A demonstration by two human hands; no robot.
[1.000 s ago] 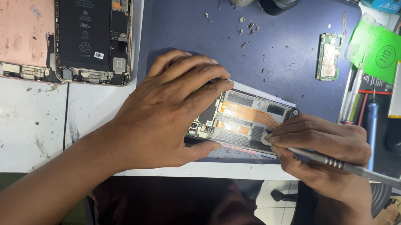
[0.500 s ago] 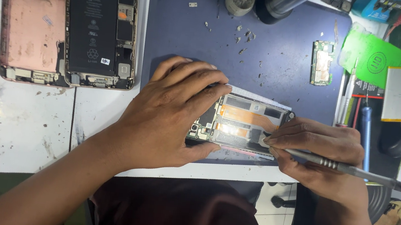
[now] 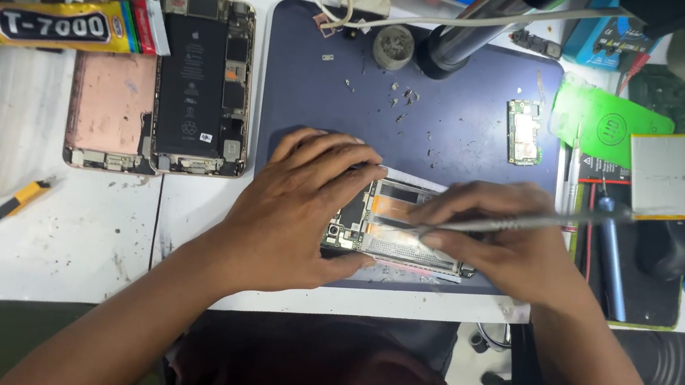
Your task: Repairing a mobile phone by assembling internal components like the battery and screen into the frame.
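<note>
An opened phone chassis (image 3: pixel 395 224) with orange flex strips lies on the dark blue mat (image 3: pixel 454 119) near the table's front edge. My left hand (image 3: pixel 293 208) presses flat on its left end, fingers spread over the frame. My right hand (image 3: pixel 500 241) covers its right end and grips a thin metal tool (image 3: pixel 528 224), whose tip rests on the middle of the chassis and whose handle points right. The chassis's right end is hidden under my fingers.
A second opened phone with a black battery (image 3: pixel 191 85) and a pink back cover (image 3: pixel 112 106) lie at left. A yellow glue tube (image 3: pixel 52 23), a small circuit board (image 3: pixel 524 132), a green pad (image 3: pixel 616 129), a silver battery (image 3: pixel 660 175), loose screws and tools surround the mat.
My right hand has shifted left over the chassis, and the tool now lies across my fingers with its tip further left. My left hand stays on the frame. The view has moved up.
</note>
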